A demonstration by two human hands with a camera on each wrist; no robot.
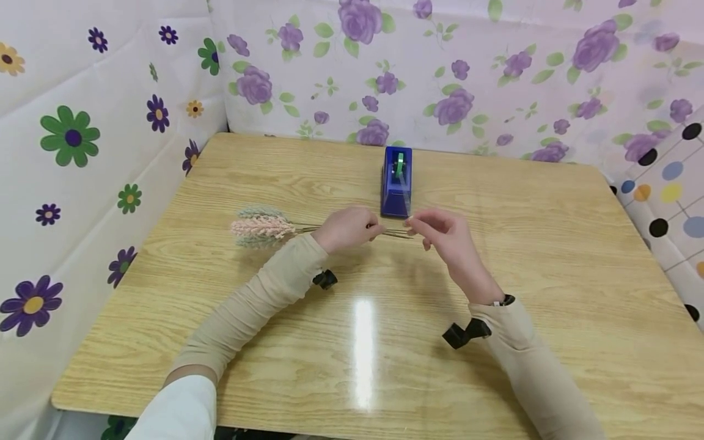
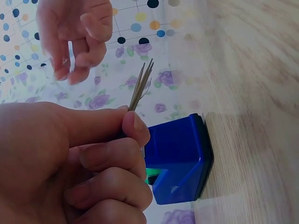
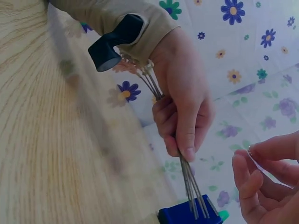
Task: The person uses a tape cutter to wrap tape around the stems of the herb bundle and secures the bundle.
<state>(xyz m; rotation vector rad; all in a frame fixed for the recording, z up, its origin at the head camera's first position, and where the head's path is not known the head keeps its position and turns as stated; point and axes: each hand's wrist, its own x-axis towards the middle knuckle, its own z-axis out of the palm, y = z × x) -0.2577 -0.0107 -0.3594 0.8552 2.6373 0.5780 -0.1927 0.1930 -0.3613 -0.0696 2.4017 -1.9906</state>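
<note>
My left hand (image 1: pixel 348 230) grips a bunch of thin stems (image 3: pixel 188 182), with the thumb and index finger pinching near their bare ends. Fluffy pink and pale green flower heads (image 1: pixel 263 227) point left at the other end of the bunch. Past the stem tips, my right hand (image 1: pixel 452 241) pinches the end of a clear tape strip (image 1: pixel 406 194) between thumb and index finger. That strip runs back to a blue tape dispenser (image 1: pixel 395 205), which stands just beyond both hands and has a green roll (image 1: pixel 400 164) inside.
Everything is over a wooden table (image 1: pixel 264 379) with a rounded left corner. A purple-flowered sheet (image 1: pixel 330 73) hangs along the back edge, and other patterned sheets hang at the sides. Black wrist cameras (image 1: pixel 464 333) stick out from both sleeves.
</note>
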